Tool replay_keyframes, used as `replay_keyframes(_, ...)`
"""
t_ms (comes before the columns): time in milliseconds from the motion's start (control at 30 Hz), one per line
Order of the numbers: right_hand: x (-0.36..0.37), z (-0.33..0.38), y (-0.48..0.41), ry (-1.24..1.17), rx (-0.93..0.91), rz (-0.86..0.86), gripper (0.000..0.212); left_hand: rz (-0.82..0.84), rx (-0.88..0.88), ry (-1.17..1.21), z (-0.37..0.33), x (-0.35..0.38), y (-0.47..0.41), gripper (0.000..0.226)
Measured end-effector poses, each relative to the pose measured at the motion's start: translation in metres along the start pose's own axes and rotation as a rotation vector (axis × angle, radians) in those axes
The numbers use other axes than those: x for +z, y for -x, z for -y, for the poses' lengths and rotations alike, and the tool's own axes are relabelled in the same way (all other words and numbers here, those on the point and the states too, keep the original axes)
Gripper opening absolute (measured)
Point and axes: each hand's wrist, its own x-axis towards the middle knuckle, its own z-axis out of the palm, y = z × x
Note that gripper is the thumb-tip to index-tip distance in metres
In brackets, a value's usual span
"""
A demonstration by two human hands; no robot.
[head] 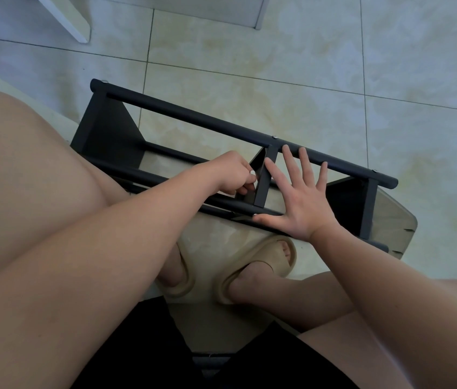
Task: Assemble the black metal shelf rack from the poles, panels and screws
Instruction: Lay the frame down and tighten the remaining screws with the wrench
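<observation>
While I sit over it, the black metal rack (193,118) lies on its side on the floor, just in front of my knees, matte and dark all over, with small silver screw heads (104,81) showing along its far pole. At the left end a flat solid panel (106,130) joins the long poles (143,173), which run off to the right at a slant. My left hand (230,172) reaches in between two poles, its fingers curled in tight against the near edge of the middle panel (264,178); I cannot tell whether they pinch anything there. That middle panel is a narrow upright divider fixed under one of the screws. Just to its right my right hand (303,197) lies flat and wide apart, thumb along the near pole, fingertips reaching the far one, gripping nothing. Beyond it the right panel (345,203) closes off the end. Under everything is a floor (278,51) of large pale glossy tiles with thin dark joints. My feet, in beige slides (266,262), rest on it close to the rack, and a white furniture leg (64,18) stands at the upper left.
</observation>
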Motion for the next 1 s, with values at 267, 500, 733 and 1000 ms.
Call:
replay_keyframes(267, -0.0016, 0.0007, -0.0002, 0.015, 0.011, 0.027, 0.113, 0.007, -0.042, 0.050, -0.0008, 0.0019, 0.0011, 0.018)
replay_keyframes(500, 0.0003, 0.0012, 0.0011, 0.006, 0.000, 0.007, 0.113, 0.023, -0.185, 0.155, -0.0038, 0.0048, -0.0001, 0.019)
replay_keyframes(733, 0.0029, 0.0010, 0.0015, 0.011, -0.006, -0.006, 0.112, 0.050, -0.188, 0.141, -0.0047, 0.0031, 0.0020, 0.017)
replay_keyframes(1000, 0.0047, 0.0001, 0.0011, 0.009, -0.007, -0.021, 0.112, 0.078, -0.111, 0.011, -0.0003, -0.0004, 0.0033, 0.020)
